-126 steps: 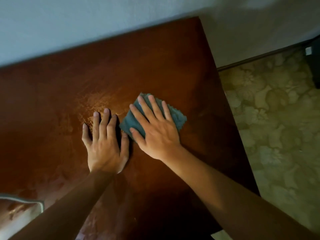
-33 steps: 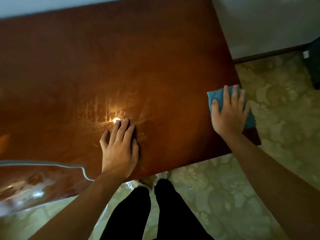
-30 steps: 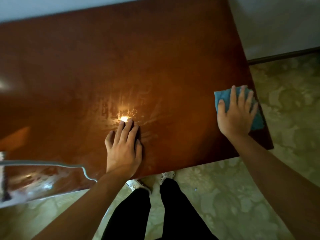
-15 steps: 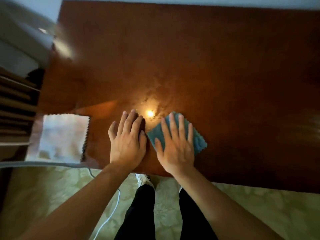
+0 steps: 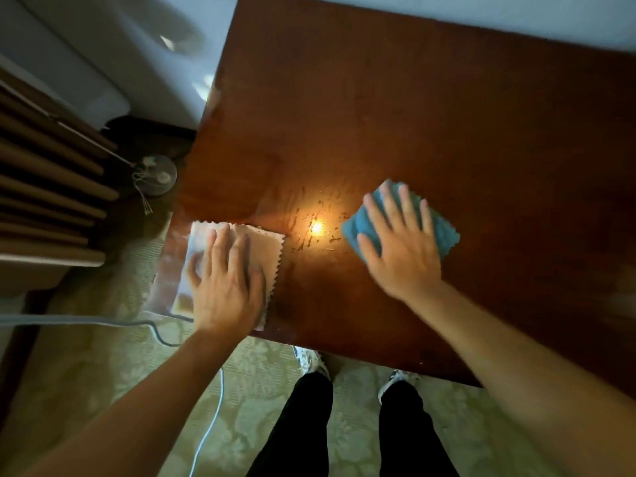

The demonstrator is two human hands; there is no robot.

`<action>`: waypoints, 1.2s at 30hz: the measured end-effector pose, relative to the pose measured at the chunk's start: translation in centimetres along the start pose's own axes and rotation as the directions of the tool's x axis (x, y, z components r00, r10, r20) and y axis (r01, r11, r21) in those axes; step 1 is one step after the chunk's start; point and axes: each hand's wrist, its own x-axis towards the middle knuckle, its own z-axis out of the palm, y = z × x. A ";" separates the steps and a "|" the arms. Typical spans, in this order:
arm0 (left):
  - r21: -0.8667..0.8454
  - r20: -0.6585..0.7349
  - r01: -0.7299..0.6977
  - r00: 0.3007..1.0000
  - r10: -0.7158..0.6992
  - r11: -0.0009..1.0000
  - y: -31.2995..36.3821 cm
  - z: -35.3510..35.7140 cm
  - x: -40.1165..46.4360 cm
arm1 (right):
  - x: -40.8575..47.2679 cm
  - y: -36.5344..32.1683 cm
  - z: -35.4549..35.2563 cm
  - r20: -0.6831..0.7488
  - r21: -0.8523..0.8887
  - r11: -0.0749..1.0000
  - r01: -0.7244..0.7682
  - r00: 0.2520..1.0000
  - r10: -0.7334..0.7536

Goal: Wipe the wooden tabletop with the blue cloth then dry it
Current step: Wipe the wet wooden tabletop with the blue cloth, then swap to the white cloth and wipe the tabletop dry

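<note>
Change: half a second ago the left hand [image 5: 225,287] lay bare on the wood beside the right; now it rests on the pale cloth [image 5: 265,249] at the table's 8 o'clock corner. The right hand [image 5: 401,242] and the blue cloth [image 5: 444,232] have slid rightward, away from the glare spot [image 5: 317,227].
Meaning: my reading is that wet wiping is nearly over and the drying cloth is being readied; drying has not begun.
Left grip: fingers straight and close together, pressing flat on the pale cloth, pinching nothing.
Right grip: fingers spread, palm down, pressing the blue cloth onto the table [image 5: 413,98]; blurred by motion.
Blue cloth: crumpled under the right hand, at about 3 o'clock of the glare spot, toward the near edge.
Wet marks: streaks and specks [image 5: 303,215] around the glare, between the two cloths.
Containers: none in view; nothing is held inside anything.
Surround: a cable [image 5: 103,321] trails off the 8 o'clock corner over the patterned floor [image 5: 103,390]; legs [image 5: 351,425] stand at 6 o'clock.
</note>
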 end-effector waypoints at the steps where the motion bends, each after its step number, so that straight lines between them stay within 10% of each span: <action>1: 0.005 -0.001 0.012 1.000 -0.012 1.000 -0.6 0.1 0.3 | -2.0 -1.7 0.5 0.013 0.002 0.998 0.070 0.997 -0.070; 7: 0.071 -0.007 -0.029 1.000 0.030 0.997 -1.2 0.9 0.3 | -0.8 -3.3 0.1 0.097 -0.045 0.943 0.331 0.941 -0.325; 12: 0.096 -0.015 -0.065 0.998 0.067 0.993 -1.4 1.2 0.4 | 9.9 -6.5 -1.8 0.017 -0.064 0.994 0.088 0.996 -0.087; 28: 0.077 -0.026 -0.085 0.996 0.087 0.993 -1.4 1.6 0.2 | 15.6 -21.6 -2.3 0.101 -0.032 0.806 0.591 0.805 -0.585; 32: 0.068 -0.002 -0.062 0.998 0.062 0.996 -0.8 1.6 0.0 | 13.8 -20.2 -3.5 0.083 0.125 0.832 0.540 0.830 -0.552; 36: 0.053 0.019 -0.098 0.995 0.097 0.994 1.5 2.6 -1.1 | 7.3 -15.9 -3.5 -0.242 0.389 0.858 0.335 0.936 -0.255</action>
